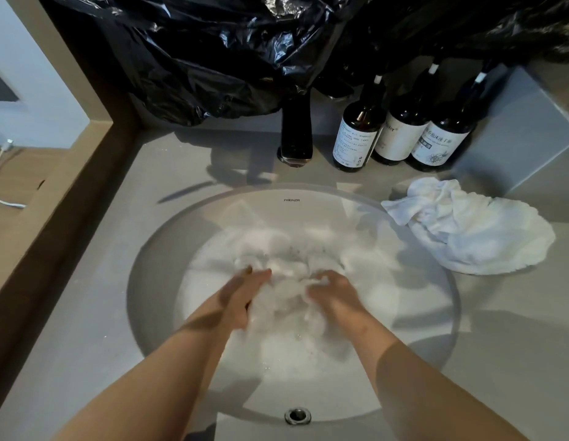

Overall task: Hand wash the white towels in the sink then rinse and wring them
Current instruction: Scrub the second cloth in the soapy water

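Observation:
A white towel (284, 300) lies bunched in foamy water at the middle of the round white sink (308, 211). My left hand (241, 296) grips its left side, thumb and fingers curled into the cloth. My right hand (335, 294) clutches its right side with curled fingers. The towel and fingertips are blurred. A second white towel (474, 227) lies crumpled on the grey counter to the right of the sink, one corner hanging over the rim.
A dark faucet (295, 132) stands behind the sink. Three dark pump bottles (401, 135) stand to its right. Black plastic sheeting (219, 49) hangs over the back wall. The overflow hole (297, 415) is at the near rim. A wooden ledge (54, 192) borders the counter's left.

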`<state>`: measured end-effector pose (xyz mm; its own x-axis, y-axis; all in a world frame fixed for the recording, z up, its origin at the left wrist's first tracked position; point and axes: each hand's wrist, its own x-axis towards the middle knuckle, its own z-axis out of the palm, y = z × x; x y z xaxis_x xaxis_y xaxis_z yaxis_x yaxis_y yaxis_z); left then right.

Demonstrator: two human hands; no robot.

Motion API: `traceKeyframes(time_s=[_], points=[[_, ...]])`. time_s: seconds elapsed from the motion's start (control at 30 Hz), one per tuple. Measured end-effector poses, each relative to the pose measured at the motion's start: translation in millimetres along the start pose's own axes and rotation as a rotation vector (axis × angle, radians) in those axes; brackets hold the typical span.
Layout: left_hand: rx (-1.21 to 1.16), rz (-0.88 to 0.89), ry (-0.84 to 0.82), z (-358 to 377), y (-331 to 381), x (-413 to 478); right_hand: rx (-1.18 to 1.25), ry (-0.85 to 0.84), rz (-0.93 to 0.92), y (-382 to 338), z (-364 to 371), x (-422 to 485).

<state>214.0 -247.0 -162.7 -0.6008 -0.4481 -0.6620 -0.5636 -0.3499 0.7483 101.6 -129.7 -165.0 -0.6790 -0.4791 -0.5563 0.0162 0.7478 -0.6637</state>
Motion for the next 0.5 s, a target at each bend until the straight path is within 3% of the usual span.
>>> traceKeyframes(time_s=[0.1, 0.2, 0.37, 0.43, 0.5], points=[[-0.421, 0.059, -0.111, -2, 11, -8, 0.242, 0.025, -0.158, -35, 5, -38], [-0.506, 0.112, -0.008, 21, 26, -15, 0.090, 0.019, -0.342, -53, 23, -68], [-0.575, -0.055, -0.006, 48, 36, -25, 0.380, 0.300, -0.115, -59, 1, -32], [-0.568, -0.041, -0.019, 46, 31, -22, 0.375, 0.328, -0.071, -55, -1, -26], [-0.561, -0.021, -0.030, 35, 34, -22, 0.341, 0.249, -0.135, -54, 8, -42]])
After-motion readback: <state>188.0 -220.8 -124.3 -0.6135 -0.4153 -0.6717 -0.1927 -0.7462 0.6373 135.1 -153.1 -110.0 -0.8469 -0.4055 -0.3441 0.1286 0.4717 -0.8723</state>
